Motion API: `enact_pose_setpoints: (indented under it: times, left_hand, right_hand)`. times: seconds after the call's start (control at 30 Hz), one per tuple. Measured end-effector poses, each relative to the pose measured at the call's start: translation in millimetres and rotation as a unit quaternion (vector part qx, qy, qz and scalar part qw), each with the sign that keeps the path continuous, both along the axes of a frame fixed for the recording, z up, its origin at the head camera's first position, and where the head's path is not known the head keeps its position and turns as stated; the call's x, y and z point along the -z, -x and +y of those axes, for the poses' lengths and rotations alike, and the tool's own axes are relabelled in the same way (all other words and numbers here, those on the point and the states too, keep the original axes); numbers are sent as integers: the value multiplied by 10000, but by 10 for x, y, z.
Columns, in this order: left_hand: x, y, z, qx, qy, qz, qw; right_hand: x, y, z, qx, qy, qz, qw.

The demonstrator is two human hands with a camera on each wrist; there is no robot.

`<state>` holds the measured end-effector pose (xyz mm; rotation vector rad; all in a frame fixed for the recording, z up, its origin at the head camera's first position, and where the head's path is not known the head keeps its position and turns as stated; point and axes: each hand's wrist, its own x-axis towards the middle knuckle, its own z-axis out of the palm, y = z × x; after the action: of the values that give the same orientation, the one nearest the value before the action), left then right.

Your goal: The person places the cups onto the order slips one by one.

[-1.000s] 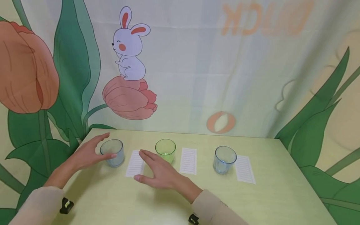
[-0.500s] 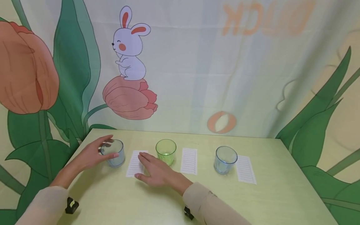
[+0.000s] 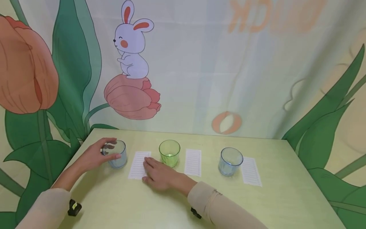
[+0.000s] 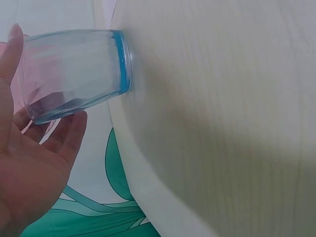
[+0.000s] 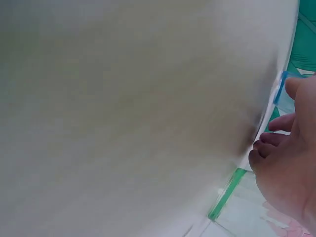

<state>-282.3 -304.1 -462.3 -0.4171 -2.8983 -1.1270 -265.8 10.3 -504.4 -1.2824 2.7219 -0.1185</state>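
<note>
My left hand [image 3: 92, 156] is at a clear blue-tinted glass cup [image 3: 120, 158], its thumb across the near side and its fingers bent round the far side. The left wrist view shows the same glass cup [image 4: 79, 69] standing between thumb and fingers. My right hand [image 3: 160, 175] lies low over the right edge of a lined paper slip [image 3: 138, 165], palm down with loosely bent fingers. Its fingertips cover part of the slip; whether they press it is hard to tell. Just behind the right hand stands a green glass cup [image 3: 170, 154].
Farther right on the pale table [image 3: 257, 206] stand another blue glass cup [image 3: 229, 163] and two lined slips, a middle slip [image 3: 193, 163] and a right slip [image 3: 251, 171]. A printed curtain [image 3: 186, 79] hangs along the table's back edge.
My left hand has moved slightly right and closed in round the blue glass cup. The right hand has lowered onto the edge of the left slip, its thumb drawn nearer its fingers.
</note>
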Motion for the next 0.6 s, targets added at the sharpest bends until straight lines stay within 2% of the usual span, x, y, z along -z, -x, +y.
enact_pose_setpoints:
  times: [0.37, 0.6]
  left_hand:
    - [-41, -17, 40, -29, -93, -79, 9999]
    - [-25, 4, 19, 8, -140, -175, 9997]
  right_hand:
    - [33, 13, -57, 87, -63, 441, 9990]
    - [56, 11, -71, 283, 168, 290, 9990]
